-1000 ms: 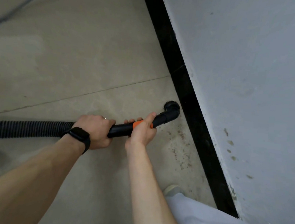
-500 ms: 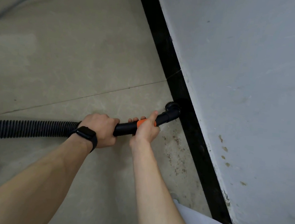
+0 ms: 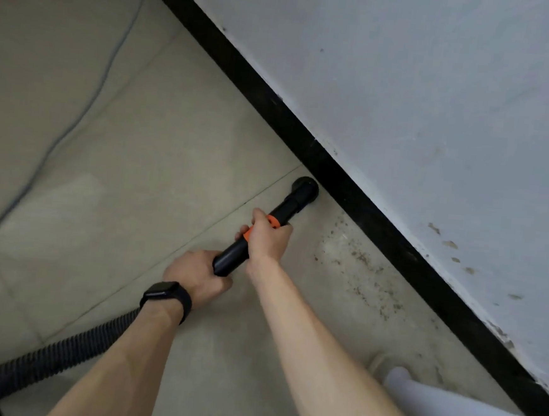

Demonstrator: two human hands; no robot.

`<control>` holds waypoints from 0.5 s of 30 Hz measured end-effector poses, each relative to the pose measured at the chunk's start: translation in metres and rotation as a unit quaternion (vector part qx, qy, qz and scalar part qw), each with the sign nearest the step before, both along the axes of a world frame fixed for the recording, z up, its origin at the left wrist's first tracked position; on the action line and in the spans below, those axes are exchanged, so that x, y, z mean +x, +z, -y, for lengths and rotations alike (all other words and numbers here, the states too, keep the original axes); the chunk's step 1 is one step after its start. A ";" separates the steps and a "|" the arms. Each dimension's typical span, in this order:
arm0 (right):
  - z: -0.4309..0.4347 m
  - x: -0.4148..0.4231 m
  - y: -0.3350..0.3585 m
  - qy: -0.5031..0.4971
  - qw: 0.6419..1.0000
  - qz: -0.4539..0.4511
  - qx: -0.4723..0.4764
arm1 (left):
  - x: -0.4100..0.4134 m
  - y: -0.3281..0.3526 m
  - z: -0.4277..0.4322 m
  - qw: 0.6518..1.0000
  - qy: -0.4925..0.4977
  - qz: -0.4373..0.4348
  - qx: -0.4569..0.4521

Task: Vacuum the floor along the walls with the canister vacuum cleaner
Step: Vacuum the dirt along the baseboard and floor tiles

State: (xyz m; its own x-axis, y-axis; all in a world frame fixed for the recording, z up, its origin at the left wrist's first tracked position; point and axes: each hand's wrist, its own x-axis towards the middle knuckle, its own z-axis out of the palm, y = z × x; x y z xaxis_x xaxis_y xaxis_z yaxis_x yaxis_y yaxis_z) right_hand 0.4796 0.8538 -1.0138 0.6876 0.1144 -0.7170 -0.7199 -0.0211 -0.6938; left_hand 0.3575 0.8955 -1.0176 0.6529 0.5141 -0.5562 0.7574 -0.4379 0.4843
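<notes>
Fingers (image 3: 243, 230) of the right hand (image 3: 269, 240) are curled tight round the black wand (image 3: 288, 207), right over its orange collar (image 3: 273, 222), thumb lying along the top. The left hand (image 3: 195, 275), with a dark smartwatch (image 3: 164, 292) on the wrist, is wrapped round the wand's rear end, just where the ribbed hose (image 3: 58, 351) joins; both fists are fully closed on it.

From where I stand that looks the sensible hold. The wand appears to be stiff, light plastic, so the forward hand can steer and press while the rear one takes the drag of the hose. I'd judge the hose soft and springy, likely to tug sideways as it trails off to the lower left; the canister itself is out of sight. The smooth tube could slip in a sweaty palm, and the collar gives a better purchase.

The small round nozzle (image 3: 306, 189) sits down on the pale tiled floor (image 3: 138, 164), right against the black baseboard (image 3: 365, 211) under the white wall (image 3: 440, 89). Dark specks (image 3: 360, 267) lie on the tile just beside the baseboard, nearer the person than the nozzle. A thin cable (image 3: 87, 101) lies on the floor well apart, to the left. A light shoe (image 3: 377, 363) and a trouser leg (image 3: 447, 415) show at the lower right.
</notes>
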 end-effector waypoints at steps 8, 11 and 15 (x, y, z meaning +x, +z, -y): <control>0.035 -0.088 -0.005 -0.073 0.997 -0.025 -0.012 | -0.076 -0.003 0.002 0.988 -0.122 -0.070 0.059; 0.045 -0.118 -0.004 -0.103 0.993 -0.051 0.001 | -0.104 -0.003 0.003 0.981 -0.159 -0.080 0.077; 0.062 -0.144 -0.003 -0.121 0.991 -0.058 -0.008 | -0.125 0.000 0.015 0.975 -0.194 -0.075 0.073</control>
